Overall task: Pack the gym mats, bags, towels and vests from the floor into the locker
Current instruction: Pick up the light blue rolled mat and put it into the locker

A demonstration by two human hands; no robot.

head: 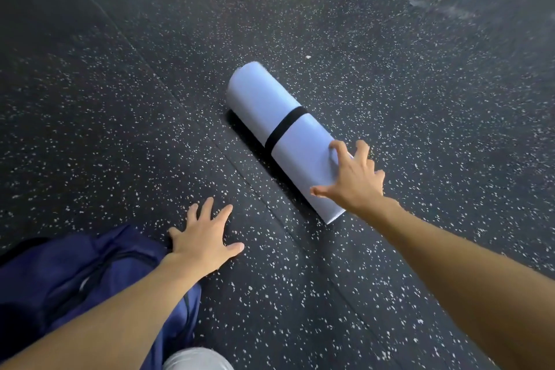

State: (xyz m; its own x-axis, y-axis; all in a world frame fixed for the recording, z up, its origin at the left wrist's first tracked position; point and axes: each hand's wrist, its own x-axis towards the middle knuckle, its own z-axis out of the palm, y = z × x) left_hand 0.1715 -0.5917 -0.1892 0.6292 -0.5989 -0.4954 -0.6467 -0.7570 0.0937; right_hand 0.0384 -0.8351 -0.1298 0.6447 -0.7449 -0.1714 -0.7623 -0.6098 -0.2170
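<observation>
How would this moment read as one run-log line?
stage: reaching for mat | right hand: open, fingers on rolled pale mat | left hand: open, above floor beside navy bag | locker: not in view

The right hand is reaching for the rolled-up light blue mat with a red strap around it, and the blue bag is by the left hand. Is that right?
Almost. In the head view the strap around the rolled light blue foam mat is black, not red. The rest holds: the right hand, fingers spread, is on the mat's near end, and the dark blue fabric bag lies by the left hand.
</observation>
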